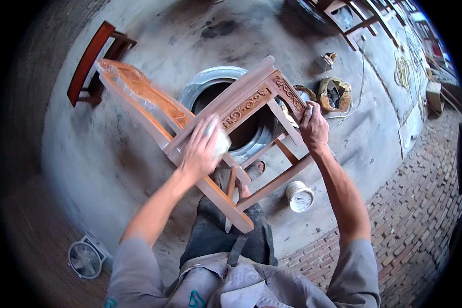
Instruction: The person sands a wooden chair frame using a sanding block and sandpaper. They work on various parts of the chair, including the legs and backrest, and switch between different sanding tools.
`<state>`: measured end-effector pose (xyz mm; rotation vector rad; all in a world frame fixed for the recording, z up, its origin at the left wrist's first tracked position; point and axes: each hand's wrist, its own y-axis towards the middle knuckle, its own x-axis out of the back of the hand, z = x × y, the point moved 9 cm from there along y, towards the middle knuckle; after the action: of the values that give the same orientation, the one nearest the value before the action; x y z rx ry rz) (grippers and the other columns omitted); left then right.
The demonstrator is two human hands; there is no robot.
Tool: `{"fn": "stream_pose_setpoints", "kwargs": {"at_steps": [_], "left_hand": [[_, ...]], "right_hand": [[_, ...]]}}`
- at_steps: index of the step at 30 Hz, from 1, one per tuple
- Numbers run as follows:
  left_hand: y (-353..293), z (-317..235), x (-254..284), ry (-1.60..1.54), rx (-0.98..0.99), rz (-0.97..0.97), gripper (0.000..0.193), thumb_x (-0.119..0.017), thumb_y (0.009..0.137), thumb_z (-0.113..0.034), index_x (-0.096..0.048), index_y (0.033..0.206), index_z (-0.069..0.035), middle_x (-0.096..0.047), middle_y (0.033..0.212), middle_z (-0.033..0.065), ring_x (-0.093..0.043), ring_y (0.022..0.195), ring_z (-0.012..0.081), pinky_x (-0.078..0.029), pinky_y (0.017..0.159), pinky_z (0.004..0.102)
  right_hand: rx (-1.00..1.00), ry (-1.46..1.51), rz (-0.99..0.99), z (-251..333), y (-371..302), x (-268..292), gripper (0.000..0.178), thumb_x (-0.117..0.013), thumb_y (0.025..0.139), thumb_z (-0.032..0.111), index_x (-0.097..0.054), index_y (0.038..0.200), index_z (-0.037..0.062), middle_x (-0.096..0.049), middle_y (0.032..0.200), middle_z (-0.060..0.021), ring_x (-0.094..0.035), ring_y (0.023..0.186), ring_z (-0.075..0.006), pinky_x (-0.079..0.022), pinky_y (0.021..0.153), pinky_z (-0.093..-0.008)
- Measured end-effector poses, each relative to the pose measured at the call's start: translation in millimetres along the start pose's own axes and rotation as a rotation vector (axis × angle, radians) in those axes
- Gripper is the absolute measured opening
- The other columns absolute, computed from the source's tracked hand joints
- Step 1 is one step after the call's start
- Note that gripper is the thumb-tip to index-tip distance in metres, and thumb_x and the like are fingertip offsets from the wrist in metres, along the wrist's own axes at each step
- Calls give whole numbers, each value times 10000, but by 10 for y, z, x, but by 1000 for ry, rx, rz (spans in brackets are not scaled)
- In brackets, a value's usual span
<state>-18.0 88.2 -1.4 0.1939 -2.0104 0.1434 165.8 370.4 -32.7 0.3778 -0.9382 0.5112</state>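
The wooden chair (215,128) lies tipped on its side, propped across the person's lap and over a metal drum (210,82) that stands on the concrete floor (113,169). This attitude turns the carved seat rail (246,105) upward and brings it within reach of both hands. Judged from the posture, the drum rim and the knees carry the weight so that neither hand has to lift the frame.

The left hand (200,151) presses flat on the side rail with fingers spread and slightly curled over a pale pad or cloth (222,142). The hold is a loose press, not a fist. The right hand (313,126) is closed around the top of a front leg near the carved corner bracket (288,92), apparently steadying the frame; a small light object shows at its fingertips, too small to identify.

The chair back (138,92) is wrapped in clear plastic film, which blurs the carving beneath. A white bucket (299,196) stands on the floor just beside the lower stretcher. A second dark red chair (95,64) stands well apart at upper left. A small fan (85,259) lies at lower left. Coiled material (334,94) lies beyond the drum; its kind cannot be determined. The drum interior is dark, and the person's feet are mostly hidden by the frame.
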Motion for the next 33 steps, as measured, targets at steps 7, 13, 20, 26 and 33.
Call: {"fn": "stream_pose_setpoints", "kwargs": {"at_steps": [7, 13, 20, 26, 33], "left_hand": [[-808, -197, 240, -463, 199, -14, 643, -560, 1039, -460, -623, 1292, 128, -374, 1559, 363, -342, 1475, 502, -255, 1221, 563], [-768, -405, 19, -1185, 460, 136, 587, -582, 1048, -460, -640, 1315, 59, -578, 1379, 211, -536, 1279, 288, -419, 1082, 397], [-1052, -237, 1, -1264, 606, 113, 326, -648, 969, -281, -676, 1095, 18, -680, 978, 45, -577, 888, 119, -481, 803, 287], [-956, -661, 233, -956, 114, 384, 208, -644, 928, -190, -663, 904, 15, -631, 863, 128, -601, 784, 257, -489, 735, 371], [-1069, -538, 124, -1007, 421, 461, 227, -604, 1016, -108, -720, 1170, 12, -727, 1086, 73, -636, 970, 120, -500, 882, 265]], "right_hand": [[142, 289, -501, 349, -122, 594, 280, -430, 1106, 201, -600, 1251, 32, -672, 1085, -228, -675, 980, -401, -541, 861, -418], [-131, 661, -203, 1626, -1748, 428, 327, -449, 1094, 263, -629, 1192, 8, -682, 1015, -186, -681, 994, -320, -530, 878, -415], [-909, 1206, 67, 1748, -2915, -453, 395, -534, 1089, 359, -604, 1286, 24, -632, 1200, -71, -592, 1039, -141, -498, 930, -321], [-993, 1215, 475, 1653, -3046, -689, 341, -693, 1012, 304, -662, 1221, 37, -657, 1011, 4, -584, 961, -83, -496, 857, -265], [-859, 890, -195, 1217, -2998, -40, 176, -675, 1018, 179, -709, 1043, 9, -682, 836, -6, -583, 789, -67, -503, 717, -271]]}}
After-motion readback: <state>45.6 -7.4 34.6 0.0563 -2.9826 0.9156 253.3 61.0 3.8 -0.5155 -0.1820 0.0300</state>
